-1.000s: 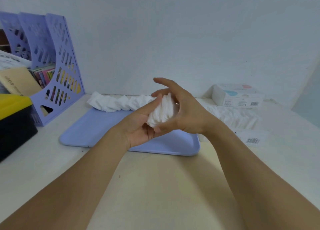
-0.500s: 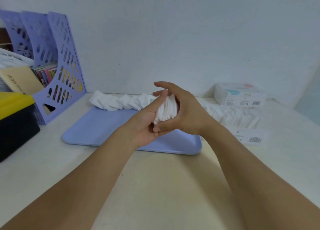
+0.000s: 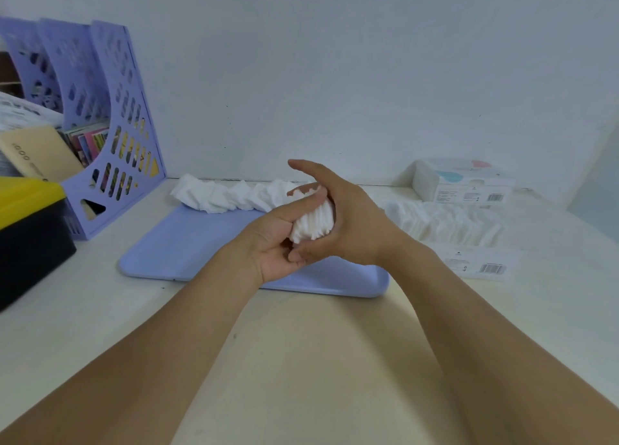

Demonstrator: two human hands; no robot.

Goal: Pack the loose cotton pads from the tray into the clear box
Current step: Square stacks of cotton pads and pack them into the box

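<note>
Now, stack of cotton pads (image 3: 313,221): gripped between both hands, above the tray (image 3: 187,250).
Left hand (image 3: 278,240): grip curled round the stack.
Right hand (image 3: 348,223): grip curled round the stack.
Loose pads (image 3: 231,195): row on the tray's far edge.
Clear box (image 3: 445,225): right of the tray, on the bench (image 3: 301,361).

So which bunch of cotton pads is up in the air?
The stack of pads squeezed between the left hand and right hand. The row on the tray and the box's pads lie down.
</note>
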